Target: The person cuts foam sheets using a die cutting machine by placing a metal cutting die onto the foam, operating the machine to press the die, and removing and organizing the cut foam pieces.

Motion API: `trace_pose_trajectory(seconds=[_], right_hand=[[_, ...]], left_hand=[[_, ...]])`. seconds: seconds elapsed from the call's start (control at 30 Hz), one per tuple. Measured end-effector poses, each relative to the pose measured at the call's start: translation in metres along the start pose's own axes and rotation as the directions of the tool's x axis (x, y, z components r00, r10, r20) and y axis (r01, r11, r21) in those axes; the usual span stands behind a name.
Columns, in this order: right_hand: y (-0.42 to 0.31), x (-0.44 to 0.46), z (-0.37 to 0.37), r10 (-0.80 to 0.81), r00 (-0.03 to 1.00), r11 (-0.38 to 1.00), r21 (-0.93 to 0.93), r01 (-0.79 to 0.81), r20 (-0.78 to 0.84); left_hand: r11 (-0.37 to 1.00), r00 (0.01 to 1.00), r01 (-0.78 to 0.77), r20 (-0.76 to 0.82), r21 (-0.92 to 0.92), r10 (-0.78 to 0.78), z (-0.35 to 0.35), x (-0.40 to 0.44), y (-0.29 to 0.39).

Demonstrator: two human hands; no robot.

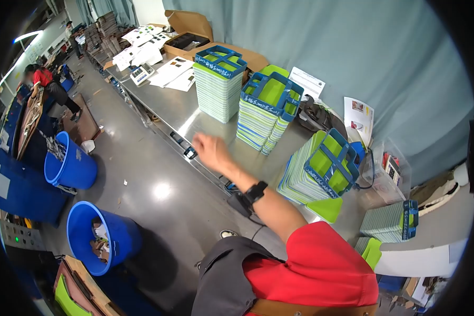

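Stacks (216, 97) of thin green and white sheets stand on the grey table (166, 113), topped with blue frames (211, 67). White lettering runs along the frames, but it is too small to read. The right hand (211, 151) is over the table's front edge, apart from the stacks, fingers curled; I cannot tell whether anything is in its grip. The left hand is out of view. A black watch (255, 193) is on the right wrist.

A green panel (326, 209) lies just beside one stack. Behind, a leaflet (359, 118) with pictures and illegible print stands against the curtain (405, 79), near a dark bag (320, 118) and a clear tub (382, 192). Further along the table are printed papers (176, 73), also unreadable, a calculator (141, 74) and an open box (188, 23).

Across the aisle, two blue bins (124, 239) holding scraps take up floor space; beyond them a co-worker (43, 77) in a red top bends over a bench
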State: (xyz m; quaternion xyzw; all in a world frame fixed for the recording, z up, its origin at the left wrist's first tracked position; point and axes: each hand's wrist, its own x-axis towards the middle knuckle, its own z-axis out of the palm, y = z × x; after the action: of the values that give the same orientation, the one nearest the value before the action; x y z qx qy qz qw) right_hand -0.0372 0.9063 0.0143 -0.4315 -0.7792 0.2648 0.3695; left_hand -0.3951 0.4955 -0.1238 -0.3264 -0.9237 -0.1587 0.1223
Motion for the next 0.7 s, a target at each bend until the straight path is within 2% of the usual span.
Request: trace_pose_trajectory(seconds=[0.03, 0.1, 0.17, 0.27, 0.37, 0.4, 0.43, 0.47, 0.5, 0.53, 0.57, 0.6, 0.63, 0.67, 0.7], right_hand=[[-0.006, 0.015, -0.016, -0.033, 0.997, 0.994, -0.108, 0.026, -0.067], [-0.027, 0.035, -0.051, -0.069, 0.976, 0.987, -0.156, 0.037, -0.205], [-0.035, 0.048, -0.078, -0.038, 0.965, 0.953, -0.3, -0.044, -0.26], [-0.028, 0.067, -0.114, 0.056, 0.906, 0.835, -0.477, -0.273, -0.42], [-0.027, 0.071, -0.157, 0.189, 0.824, 0.641, -0.568, -0.516, -0.534], [0.003, 0.078, -0.168, 0.209, 0.797, 0.558, -0.6, -0.573, -0.566], [-0.009, 0.075, -0.188, 0.308, 0.809, 0.472, -0.658, -0.587, -0.501], [0.022, 0.068, -0.199, 0.188, 0.869, 0.561, -0.676, -0.478, -0.458], [0.038, 0.062, -0.207, 0.145, 0.943, 0.578, -0.748, -0.327, -0.3], [0.05, 0.054, -0.203, 0.129, 0.953, 0.722, -0.633, -0.28, -0.274], [0.112, 0.062, -0.205, 0.109, 0.936, 0.878, -0.41, -0.249, -0.334], [0.162, 0.068, -0.22, 0.147, 0.932, 0.926, -0.285, -0.247, -0.33], [0.106, 0.053, -0.211, 0.222, 0.936, 0.968, -0.057, -0.246, -0.272], [0.224, 0.079, -0.238, 0.061, 0.976, 0.97, -0.216, -0.108, -0.21], [0.177, 0.086, -0.215, 0.005, 0.978, 0.727, -0.671, -0.148, -0.21]], left_hand=[[1.0, 1.0, -0.014, 0.011, -0.024, 0.014, 0.007, 0.004, 0.003], [0.997, 0.999, -0.04, 0.027, -0.072, 0.042, 0.02, 0.012, 0.009], [0.991, 0.997, -0.056, 0.038, -0.122, 0.061, 0.034, 0.019, 0.019], [0.98, 0.996, -0.058, 0.053, -0.188, 0.069, 0.05, 0.022, 0.032], [0.972, 0.993, -0.044, 0.093, -0.229, 0.067, 0.057, 0.008, 0.032], [0.973, 0.994, -0.021, 0.097, -0.231, 0.044, 0.054, 0.002, 0.025], [0.976, 0.996, 0.034, 0.085, -0.216, -0.016, 0.039, -0.01, 0.006], [0.975, 0.991, 0.129, 0.055, -0.178, -0.121, 0.02, -0.032, -0.024], [0.957, 0.964, 0.262, -0.004, -0.122, -0.265, -0.012, -0.066, -0.064], [0.905, 0.901, 0.419, -0.094, -0.07, -0.424, -0.051, -0.111, -0.102], [0.817, 0.799, 0.575, -0.195, -0.029, -0.569, -0.092, -0.169, -0.128], [0.703, 0.672, 0.712, -0.291, -0.002, -0.681, -0.131, -0.232, -0.138], [0.58, 0.541, 0.814, -0.374, 0.009, -0.753, -0.163, -0.288, -0.135], [0.335, 0.321, 0.942, -0.34, 0.018, -0.884, -0.205, -0.246, -0.084], [0.33, 0.3, 0.944, -0.393, -0.009, -0.869, -0.204, -0.25, -0.082]])
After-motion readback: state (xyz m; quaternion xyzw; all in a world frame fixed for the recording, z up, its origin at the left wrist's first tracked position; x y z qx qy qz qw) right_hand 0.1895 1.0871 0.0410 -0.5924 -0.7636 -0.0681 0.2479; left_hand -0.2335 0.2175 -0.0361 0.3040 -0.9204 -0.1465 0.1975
